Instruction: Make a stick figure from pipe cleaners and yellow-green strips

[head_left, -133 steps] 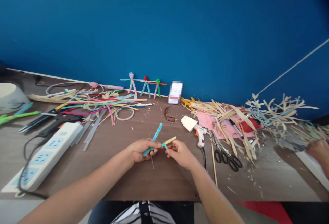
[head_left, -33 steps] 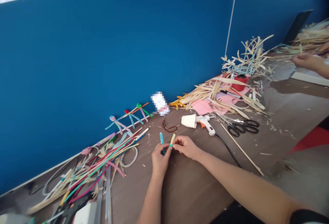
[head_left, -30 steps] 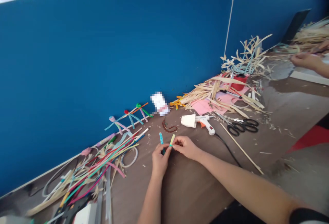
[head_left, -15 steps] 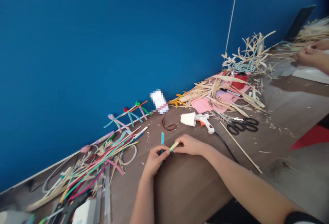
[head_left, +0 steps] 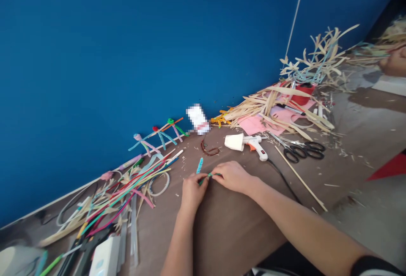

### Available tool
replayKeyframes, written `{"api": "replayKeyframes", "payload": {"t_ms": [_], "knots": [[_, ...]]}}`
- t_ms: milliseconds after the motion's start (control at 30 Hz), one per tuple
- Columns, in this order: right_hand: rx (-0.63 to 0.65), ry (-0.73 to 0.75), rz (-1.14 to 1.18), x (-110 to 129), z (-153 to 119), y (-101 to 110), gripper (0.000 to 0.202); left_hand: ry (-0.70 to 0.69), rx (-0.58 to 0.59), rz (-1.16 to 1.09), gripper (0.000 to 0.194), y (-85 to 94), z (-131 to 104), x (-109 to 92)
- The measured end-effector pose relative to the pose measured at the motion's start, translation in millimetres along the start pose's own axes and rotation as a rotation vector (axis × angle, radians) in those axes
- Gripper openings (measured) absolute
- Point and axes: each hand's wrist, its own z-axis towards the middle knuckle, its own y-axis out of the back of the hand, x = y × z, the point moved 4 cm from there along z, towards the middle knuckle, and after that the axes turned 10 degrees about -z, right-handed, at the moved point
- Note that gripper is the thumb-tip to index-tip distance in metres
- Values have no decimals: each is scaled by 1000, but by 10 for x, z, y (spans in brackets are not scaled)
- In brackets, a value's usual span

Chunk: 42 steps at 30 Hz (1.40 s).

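My left hand (head_left: 193, 193) is closed on a small pipe-cleaner piece; a coiled blue pipe cleaner (head_left: 199, 165) sticks up beyond its fingers. A short green length of pipe cleaner (head_left: 209, 175) spans the gap between my two hands. At its other end my right hand (head_left: 233, 176) pinches it, fingers pressed together. Both hands are low over the table front, and the fingers hide much of the piece. Behind them, several pipe-cleaner figures (head_left: 162, 136) lean against the blue wall. A brown beaded string (head_left: 209, 150) lies just past the blue coil.
A white glue gun (head_left: 253, 144) with its cord and black-handled scissors (head_left: 306, 151) lie to the right, near a thin stick (head_left: 301, 179). Pale strips (head_left: 263, 107) are heaped by the wall. Loose pipe cleaners (head_left: 127, 195) cover the left. At far right is another person's hand (head_left: 395, 62).
My right hand has turned over, palm lower, and the yellow part seen between its fingers is now hidden. The blue coil tilts slightly right. The whole view has shifted a little.
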Motion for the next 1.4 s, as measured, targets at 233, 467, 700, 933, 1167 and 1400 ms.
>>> {"api": "replayKeyframes", "payload": {"t_ms": [233,467,700,933,1167,1400], "knots": [[-64,-9,66,77,-73,-128,28,60,-164,-137,21,14,19,112],[-128,-181,282,-67,-38,-184,22,140,-124,-408,25,28,14,146],[-7,-332,607,-268,37,-285,13,138,59,-455,21,51,-15,120],[169,-332,828,-337,42,-303,15,3,282,-238,17,-18,-62,-103],[130,-119,686,-221,8,-206,22,14,66,-14,21,1,-14,-22],[47,-127,535,-156,-17,-179,23,67,-122,-288,21,69,9,99]]}}
